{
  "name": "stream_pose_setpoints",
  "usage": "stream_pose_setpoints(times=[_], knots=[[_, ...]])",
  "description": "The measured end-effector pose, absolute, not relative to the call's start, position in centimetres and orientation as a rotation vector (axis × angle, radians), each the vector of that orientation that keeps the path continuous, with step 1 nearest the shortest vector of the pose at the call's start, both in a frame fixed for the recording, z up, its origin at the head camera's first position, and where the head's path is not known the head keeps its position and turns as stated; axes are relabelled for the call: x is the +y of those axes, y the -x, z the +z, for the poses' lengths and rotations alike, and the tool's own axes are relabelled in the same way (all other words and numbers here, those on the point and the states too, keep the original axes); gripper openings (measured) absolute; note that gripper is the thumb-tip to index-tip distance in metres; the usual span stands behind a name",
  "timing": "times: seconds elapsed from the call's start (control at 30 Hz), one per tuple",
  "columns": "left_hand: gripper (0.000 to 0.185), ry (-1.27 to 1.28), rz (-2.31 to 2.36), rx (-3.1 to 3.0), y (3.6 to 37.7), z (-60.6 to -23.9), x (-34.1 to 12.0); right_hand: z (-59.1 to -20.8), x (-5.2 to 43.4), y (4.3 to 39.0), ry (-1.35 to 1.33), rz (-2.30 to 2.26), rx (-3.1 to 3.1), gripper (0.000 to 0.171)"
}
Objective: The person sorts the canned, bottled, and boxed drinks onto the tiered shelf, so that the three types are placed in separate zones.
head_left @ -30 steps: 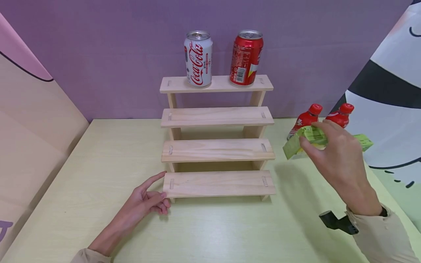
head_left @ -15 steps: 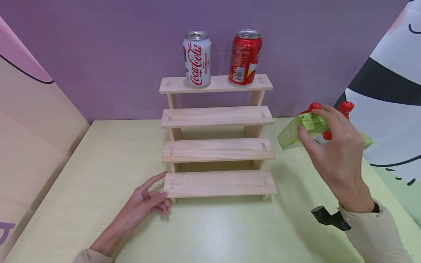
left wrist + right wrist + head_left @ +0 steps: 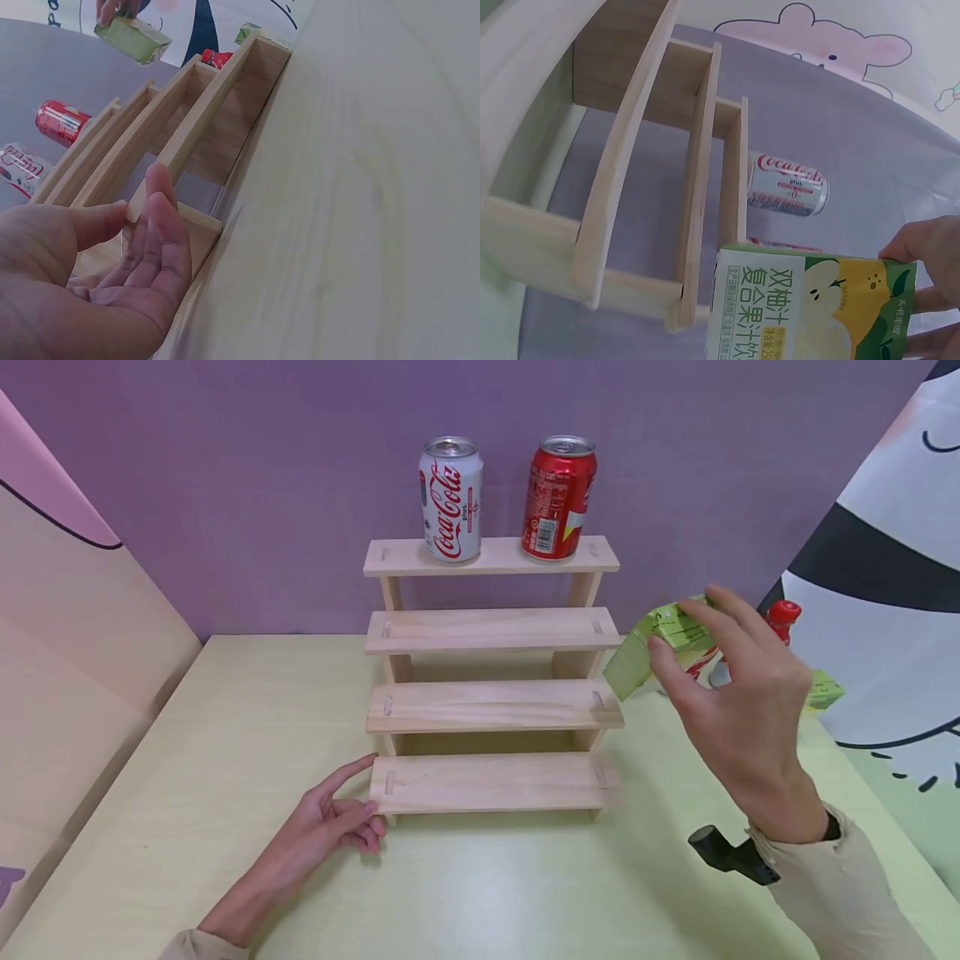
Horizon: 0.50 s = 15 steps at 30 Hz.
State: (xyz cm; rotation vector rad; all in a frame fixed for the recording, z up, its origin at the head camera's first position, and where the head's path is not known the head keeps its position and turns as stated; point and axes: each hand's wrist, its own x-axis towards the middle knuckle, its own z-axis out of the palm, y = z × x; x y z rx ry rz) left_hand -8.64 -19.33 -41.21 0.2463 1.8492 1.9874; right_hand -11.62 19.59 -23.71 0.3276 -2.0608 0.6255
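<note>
A stepped wooden rack [image 3: 495, 782] with several shelves stands on the table. My left hand [image 3: 333, 818] pinches the left end of its lowest shelf between thumb and fingers, as the left wrist view [image 3: 131, 277] also shows. My right hand [image 3: 750, 702] grips a green juice carton [image 3: 630, 667] by one end, raised and tilted at the rack's right side, around the height of the middle shelves. The carton's printed front with fruit [image 3: 825, 315] faces the right wrist camera. On the top shelf, a white Coca-Cola can [image 3: 452, 502] stands left of a red can [image 3: 560, 497].
Behind my right hand, a red-capped bottle [image 3: 783, 612] shows partly, and another green carton [image 3: 827, 690] lies at the table's right side. A purple backdrop [image 3: 300, 510] rises behind the rack, with printed panels at both sides.
My right hand has lifted the juice carton and brought it leftward to the rack, away from the bottles it was in front of. The left hand keeps its hold on the lowest shelf.
</note>
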Motion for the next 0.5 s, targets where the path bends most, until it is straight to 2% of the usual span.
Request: stream_pose_setpoints(times=[0.5], knots=[[0.061,-0.283,1.996,1.832,8.5,-40.2,-19.2,-22.2,15.0,13.2,-0.481,0.707,-2.101,0.037]])
